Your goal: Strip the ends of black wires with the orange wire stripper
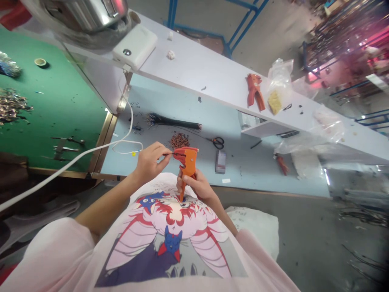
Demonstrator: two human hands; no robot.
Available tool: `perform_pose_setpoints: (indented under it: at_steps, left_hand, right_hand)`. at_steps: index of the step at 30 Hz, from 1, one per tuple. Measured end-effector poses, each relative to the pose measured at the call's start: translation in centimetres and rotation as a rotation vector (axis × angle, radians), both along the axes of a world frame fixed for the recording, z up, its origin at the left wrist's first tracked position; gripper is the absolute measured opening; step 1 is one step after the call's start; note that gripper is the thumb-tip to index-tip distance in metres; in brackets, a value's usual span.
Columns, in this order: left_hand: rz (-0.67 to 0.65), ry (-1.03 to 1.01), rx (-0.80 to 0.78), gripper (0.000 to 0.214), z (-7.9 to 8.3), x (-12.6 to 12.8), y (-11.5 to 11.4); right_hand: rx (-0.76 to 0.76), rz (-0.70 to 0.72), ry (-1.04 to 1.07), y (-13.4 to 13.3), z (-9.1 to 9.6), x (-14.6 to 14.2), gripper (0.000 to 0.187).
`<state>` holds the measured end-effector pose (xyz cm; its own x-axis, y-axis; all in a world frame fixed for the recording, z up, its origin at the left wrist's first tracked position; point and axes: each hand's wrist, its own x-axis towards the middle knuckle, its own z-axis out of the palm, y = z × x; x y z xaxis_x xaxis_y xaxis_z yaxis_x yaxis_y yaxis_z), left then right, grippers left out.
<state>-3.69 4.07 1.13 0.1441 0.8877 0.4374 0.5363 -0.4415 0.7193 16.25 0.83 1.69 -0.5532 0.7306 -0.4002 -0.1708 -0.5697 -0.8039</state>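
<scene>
The right hand [199,185] is wrapped around the handles of an orange wire stripper [188,159], held upright close in front of the person's chest, over the near edge of the light blue bench [188,101]. The tool has a blocky orange body with a small dark screw on its side, a red head pointing left, and handles that narrow downward into the fist. The left hand [150,160] is pinched shut, thumb and forefinger gripping a thin wire [169,153] whose end meets the stripper's red head; the wire is too fine to tell its colour for sure. Just beyond the hands, on the bench, lies a small heap of reddish-brown wire scraps [179,140], and farther off a bundle of black wires [176,121] lies across the surface. To the right of the scraps sit black-handled scissors [217,142]. A white cable [91,152] runs in from the near left, loops beside the left hand and climbs to a white box [135,45] on the white shelf [212,73] at the far side. Farther right on that shelf rest a second red stripper [254,91] and a clear plastic bag [276,97] with something yellow inside. To the left is a green table [67,105] scattered with small metal pieces.
</scene>
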Motion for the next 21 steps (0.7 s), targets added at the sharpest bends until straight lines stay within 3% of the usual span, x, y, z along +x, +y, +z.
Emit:
perform_pose_setpoints:
  at_steps: [12,17,21]
  left_hand:
    - [0.014,0.057,0.020,0.015,-0.4,0.7,-0.3]
    - [0.038,0.090,0.019,0.015,-0.8,1.1,-0.1]
    - [0.109,0.056,-0.036,0.015,-1.1,1.1,-0.1]
  right_hand:
    - [0.092,-0.002,-0.129,-0.4,-0.2,-0.1,0.026]
    - [0.028,-0.128,-0.123,-1.0,-1.1,-0.6,0.031]
    - [-0.104,-0.168,0.058,-0.7,-1.1,-0.2,0.029]
